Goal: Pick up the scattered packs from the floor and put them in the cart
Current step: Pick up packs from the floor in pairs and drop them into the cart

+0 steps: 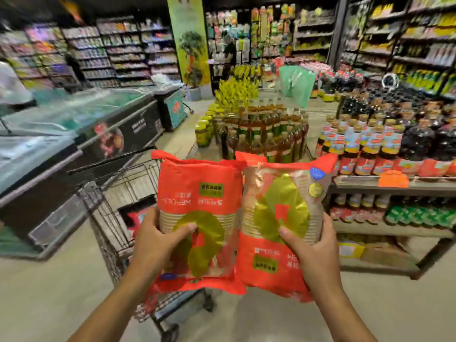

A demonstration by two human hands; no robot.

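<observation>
Left hand grips left pack, right hand grips right pack, thumbs curled on front, packs touching side by side, held up over the right edge of the cart.

Pale floor. Wire cart stands on it. Chest freezer left of cart; round bottle display beyond cart; shelf rack right of cart.
</observation>
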